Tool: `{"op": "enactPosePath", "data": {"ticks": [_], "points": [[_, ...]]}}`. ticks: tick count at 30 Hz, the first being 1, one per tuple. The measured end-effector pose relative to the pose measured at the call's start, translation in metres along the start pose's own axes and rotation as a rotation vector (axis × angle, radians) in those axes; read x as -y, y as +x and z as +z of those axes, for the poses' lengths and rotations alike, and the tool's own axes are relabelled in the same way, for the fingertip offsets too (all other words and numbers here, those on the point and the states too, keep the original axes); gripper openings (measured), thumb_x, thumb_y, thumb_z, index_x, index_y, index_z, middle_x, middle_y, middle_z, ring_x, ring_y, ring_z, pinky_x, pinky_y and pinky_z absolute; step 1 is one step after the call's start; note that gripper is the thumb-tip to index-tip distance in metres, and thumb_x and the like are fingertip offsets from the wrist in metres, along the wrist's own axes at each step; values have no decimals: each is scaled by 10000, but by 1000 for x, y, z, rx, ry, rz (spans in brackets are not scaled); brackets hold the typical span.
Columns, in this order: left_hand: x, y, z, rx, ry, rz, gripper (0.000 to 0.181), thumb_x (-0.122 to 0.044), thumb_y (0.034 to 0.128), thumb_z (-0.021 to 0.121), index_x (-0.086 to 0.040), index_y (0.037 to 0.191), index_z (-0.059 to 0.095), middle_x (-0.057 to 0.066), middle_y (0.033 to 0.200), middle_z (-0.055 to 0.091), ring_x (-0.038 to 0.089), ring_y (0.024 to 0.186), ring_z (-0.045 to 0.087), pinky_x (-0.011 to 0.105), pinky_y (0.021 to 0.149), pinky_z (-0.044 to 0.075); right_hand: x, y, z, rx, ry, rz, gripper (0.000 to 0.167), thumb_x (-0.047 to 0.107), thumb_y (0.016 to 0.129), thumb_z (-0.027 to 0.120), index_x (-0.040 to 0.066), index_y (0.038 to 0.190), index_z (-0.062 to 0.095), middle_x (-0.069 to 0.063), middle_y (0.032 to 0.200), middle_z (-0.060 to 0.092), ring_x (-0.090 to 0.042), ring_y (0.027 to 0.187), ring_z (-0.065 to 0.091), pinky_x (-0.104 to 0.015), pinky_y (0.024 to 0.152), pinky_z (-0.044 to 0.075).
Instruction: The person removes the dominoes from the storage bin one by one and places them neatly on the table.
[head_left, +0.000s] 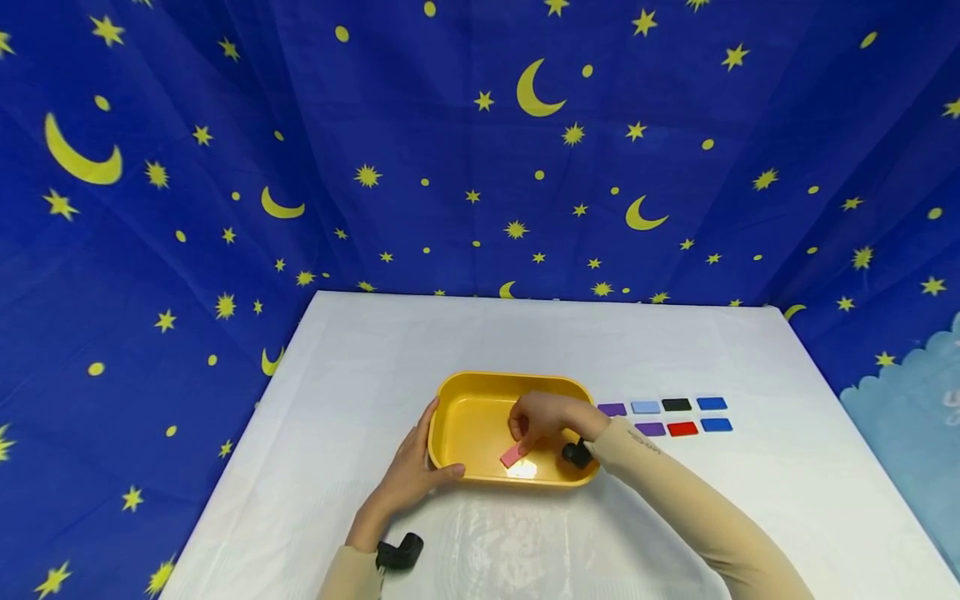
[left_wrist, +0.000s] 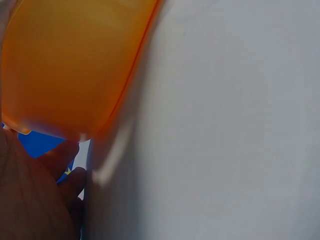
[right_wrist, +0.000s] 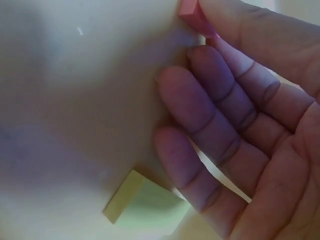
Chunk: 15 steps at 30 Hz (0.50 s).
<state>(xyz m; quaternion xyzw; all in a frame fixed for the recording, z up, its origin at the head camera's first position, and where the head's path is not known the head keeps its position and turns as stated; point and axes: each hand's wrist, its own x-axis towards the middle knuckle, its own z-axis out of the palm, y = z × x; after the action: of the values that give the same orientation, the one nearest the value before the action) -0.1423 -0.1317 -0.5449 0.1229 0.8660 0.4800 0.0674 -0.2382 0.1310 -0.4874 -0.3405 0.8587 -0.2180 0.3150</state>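
A yellow plastic tub (head_left: 480, 385) stands on the white table. My left hand (head_left: 411, 467) holds its left end, with the thumb at the front rim and the fingers along the outer wall. The tub's wall (left_wrist: 75, 65) fills the upper left of the left wrist view. Inside the tub, my right hand (head_left: 542, 417) pinches a small pink block (head_left: 512, 455) between thumb and index finger, low over the floor. In the right wrist view a pale yellow-green block (right_wrist: 150, 202) lies below the curled fingers; the right hand and wrist hide it in the head view.
Right of the tub, small flat blocks lie in two rows: purple (head_left: 612, 409), light blue (head_left: 645, 407), black (head_left: 677, 404) and blue (head_left: 712, 403) behind, purple (head_left: 650, 429), red (head_left: 682, 428) and blue (head_left: 716, 425) in front. A blue star-and-moon curtain (head_left: 450, 150) hangs behind the table.
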Motion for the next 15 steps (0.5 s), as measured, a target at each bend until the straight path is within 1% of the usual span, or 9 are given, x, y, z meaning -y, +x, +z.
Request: {"op": "enactPosePath", "data": {"ticks": [3, 9, 12, 15], "points": [[0, 0, 0, 0, -1, 1, 1075, -487, 741, 768, -371, 1523, 40, 136, 1523, 250, 398, 1340, 264, 659, 1005, 215, 0, -2, 1, 2, -9, -6, 208, 179, 748, 822, 91, 723, 635, 92, 626, 518, -58, 575, 430, -203, 567, 362], [-1, 0, 0, -1, -5, -10, 1073, -480, 741, 772, -376, 1522, 43, 136, 1526, 246, 404, 1343, 256, 661, 1006, 211, 0, -3, 0, 14, -31, -64, 257, 164, 718, 843, 37, 761, 624, 90, 635, 505, -49, 581, 429, -197, 567, 369], [-1, 0, 0, -2, -1, -12, 1074, -483, 740, 771, -375, 1522, 44, 138, 1526, 245, 404, 1343, 256, 660, 1007, 211, 0, -3, 1, 17, -40, -52, 244, 162, 723, 840, 55, 737, 621, 89, 622, 501, -49, 568, 424, -193, 556, 359], [-1, 0, 0, -4, -1, -11, 1074, -485, 737, 772, -372, 1523, 48, 140, 1526, 243, 404, 1343, 256, 660, 1006, 212, 0, -3, 3, 21, -16, -12, 249, 168, 723, 840, 65, 719, 614, 78, 610, 494, -61, 560, 424, -199, 554, 347]]}}
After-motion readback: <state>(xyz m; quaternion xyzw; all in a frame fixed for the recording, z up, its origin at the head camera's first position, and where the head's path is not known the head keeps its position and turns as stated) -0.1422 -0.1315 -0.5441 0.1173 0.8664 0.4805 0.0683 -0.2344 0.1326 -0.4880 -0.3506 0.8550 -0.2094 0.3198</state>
